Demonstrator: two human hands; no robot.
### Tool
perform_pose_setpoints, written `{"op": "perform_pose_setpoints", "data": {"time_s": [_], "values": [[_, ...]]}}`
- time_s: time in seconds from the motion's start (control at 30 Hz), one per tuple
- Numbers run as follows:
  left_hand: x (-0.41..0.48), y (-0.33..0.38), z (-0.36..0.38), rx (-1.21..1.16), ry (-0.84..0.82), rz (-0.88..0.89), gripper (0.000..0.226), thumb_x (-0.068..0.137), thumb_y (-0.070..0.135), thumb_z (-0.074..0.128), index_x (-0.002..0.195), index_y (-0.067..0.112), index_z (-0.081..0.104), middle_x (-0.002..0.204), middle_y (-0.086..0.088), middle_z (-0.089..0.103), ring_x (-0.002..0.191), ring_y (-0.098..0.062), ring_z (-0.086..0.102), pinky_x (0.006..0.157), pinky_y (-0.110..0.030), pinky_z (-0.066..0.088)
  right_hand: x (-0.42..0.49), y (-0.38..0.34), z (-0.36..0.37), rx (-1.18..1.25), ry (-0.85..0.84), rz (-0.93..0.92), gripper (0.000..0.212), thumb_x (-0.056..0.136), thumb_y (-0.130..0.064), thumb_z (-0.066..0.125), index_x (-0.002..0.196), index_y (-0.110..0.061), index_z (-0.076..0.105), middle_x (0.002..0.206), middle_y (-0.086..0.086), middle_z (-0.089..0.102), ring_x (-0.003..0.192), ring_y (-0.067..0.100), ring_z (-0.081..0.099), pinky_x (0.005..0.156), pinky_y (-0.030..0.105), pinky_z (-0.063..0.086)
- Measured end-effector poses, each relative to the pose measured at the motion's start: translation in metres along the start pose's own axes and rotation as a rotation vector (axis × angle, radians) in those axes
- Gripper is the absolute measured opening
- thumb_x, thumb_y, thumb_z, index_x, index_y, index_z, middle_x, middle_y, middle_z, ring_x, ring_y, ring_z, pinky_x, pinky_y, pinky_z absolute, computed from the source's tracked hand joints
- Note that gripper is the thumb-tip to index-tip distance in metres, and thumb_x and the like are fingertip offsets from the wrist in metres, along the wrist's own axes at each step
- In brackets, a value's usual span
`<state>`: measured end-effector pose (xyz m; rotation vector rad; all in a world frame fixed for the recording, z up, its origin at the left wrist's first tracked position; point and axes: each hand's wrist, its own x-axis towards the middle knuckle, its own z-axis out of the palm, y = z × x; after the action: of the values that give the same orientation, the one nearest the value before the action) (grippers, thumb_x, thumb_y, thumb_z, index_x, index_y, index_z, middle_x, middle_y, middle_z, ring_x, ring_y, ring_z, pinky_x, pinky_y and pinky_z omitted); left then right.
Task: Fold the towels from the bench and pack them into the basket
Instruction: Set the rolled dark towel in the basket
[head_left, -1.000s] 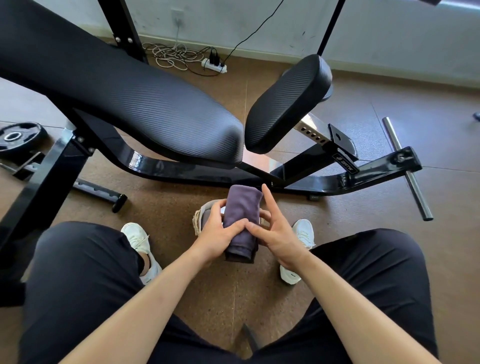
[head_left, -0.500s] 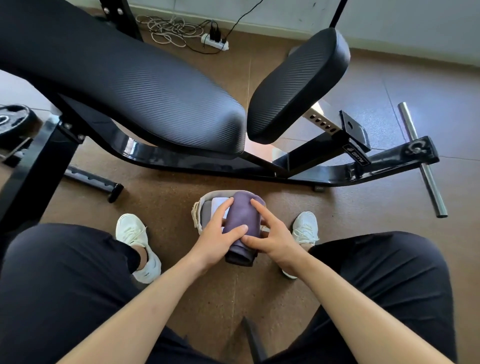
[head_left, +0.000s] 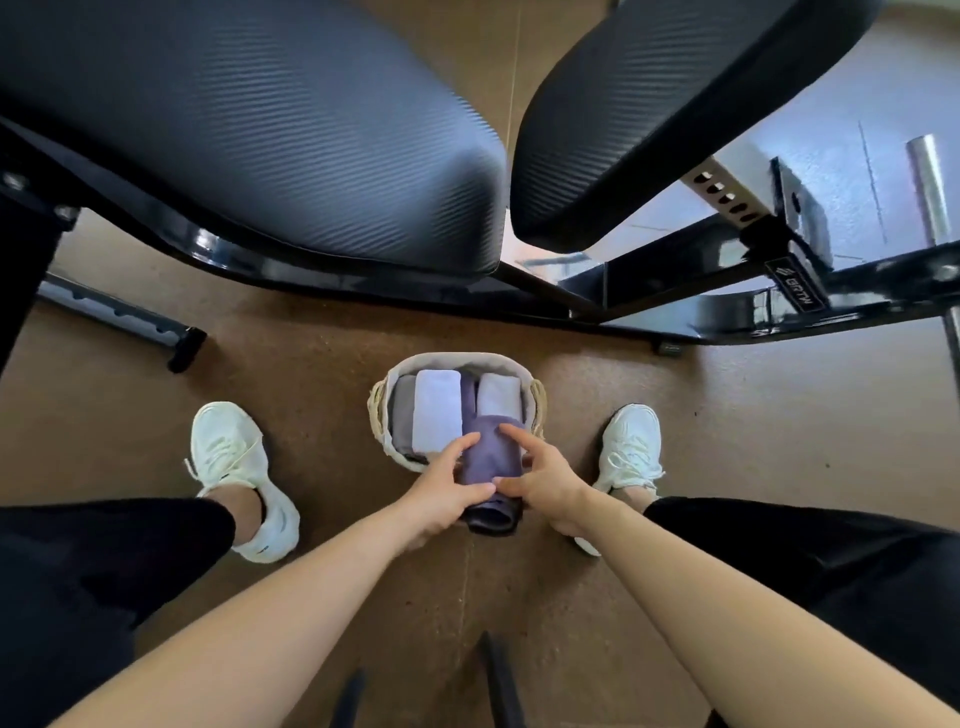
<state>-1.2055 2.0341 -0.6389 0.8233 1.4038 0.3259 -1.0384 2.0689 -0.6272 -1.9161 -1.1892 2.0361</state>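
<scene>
the left hand (head_left: 441, 493) curls round the left edge of the folded purple towel (head_left: 488, 460); the right hand (head_left: 545, 483) pinches its right edge. compared with half a second ago, the towel sits lower, its far end now inside the basket (head_left: 441, 359) beside two white towels (head_left: 436, 410). this piece is judged nearly packed.

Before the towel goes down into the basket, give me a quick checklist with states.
1. Grip on the purple towel: left hand and right hand hold its sides, ok.
2. Towel folded tight: ok.
3. Towel fully over the basket: near end overhangs the rim, not ok.
4. Free slot beside the white towels: cannot tell.
5. No towels left on the bench: visible pads bare, rest out of view, cannot tell.
</scene>
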Motion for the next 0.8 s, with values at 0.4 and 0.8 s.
{"op": "perform_pose_setpoints", "data": {"time_s": [0.4, 0.8], "values": [[0.095, -0.052, -0.036, 0.580, 0.229, 0.115, 0.062, 0.097, 0.031, 0.065, 0.153, 0.028, 0.038, 0.155, 0.001, 0.039, 0.135, -0.021, 0.045, 0.105, -0.043, 0.048, 0.136, 0.021, -0.031, -0.355, 0.134, -0.157, 0.080, 0.092, -0.001, 0.066, 0.156, -0.034, 0.031, 0.164, 0.002, 0.021, 0.148, 0.025, 0.030, 0.115, 0.042, 0.042], [0.133, -0.079, -0.054, 1.074, 0.104, 0.132, 0.081, 0.094, 0.062, 0.048, 0.160, 0.039, 0.009, 0.169, 0.009, -0.019, 0.157, -0.021, -0.011, 0.124, -0.048, 0.016, 0.198, 0.048, -0.017, -0.877, 0.145, -0.350, 0.083, 0.093, -0.023, 0.068, 0.161, -0.027, 0.020, 0.163, 0.013, 0.024, 0.143, 0.039, 0.035, 0.118, 0.042, 0.032]]}}
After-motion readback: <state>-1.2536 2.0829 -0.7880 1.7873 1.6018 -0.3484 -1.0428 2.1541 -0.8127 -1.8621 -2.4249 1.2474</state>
